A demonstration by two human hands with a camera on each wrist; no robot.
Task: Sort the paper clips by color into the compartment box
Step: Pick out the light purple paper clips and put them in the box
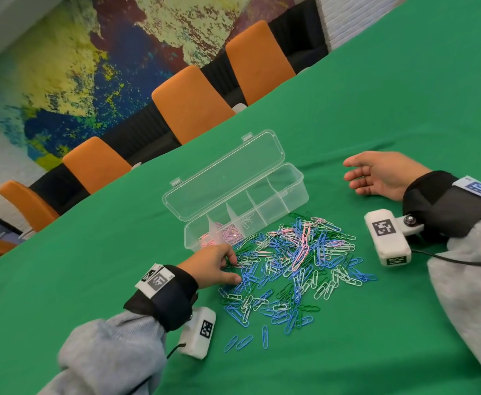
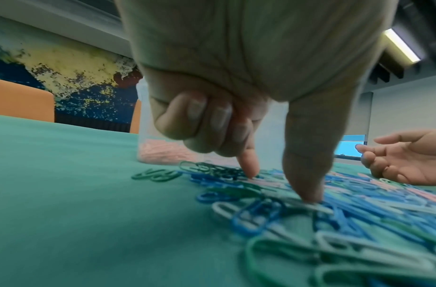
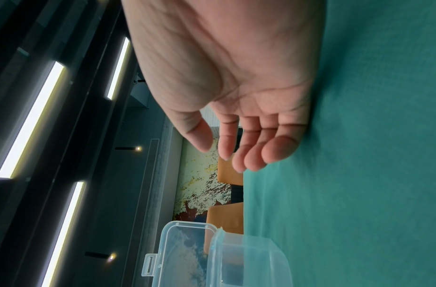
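On the green table (image 1: 390, 109) a loose pile of paper clips (image 1: 293, 260) in blue, white, green and pink lies spread just in front of a clear compartment box (image 1: 262, 206), whose lid is tipped open toward the far side. The box's left-hand compartments hold pink clips (image 1: 228, 233); a few pale clips show in a middle one, and the others look bare. The left hand (image 1: 212, 265) reaches into the left edge of the pile, beside the near-left corner of the box: in the left wrist view its forefinger and thumb (image 2: 307, 174) point down with their tips touching the clips, spread apart from each other, while the other fingers are curled into the palm; I cannot tell whether any clip is caught between them. The right hand (image 1: 382, 175) rests on its side on the cloth to the right of the box, palm turned toward it, fingers relaxed and slightly bent, holding nothing. Orange chairs (image 1: 189, 105) line the far side of the table
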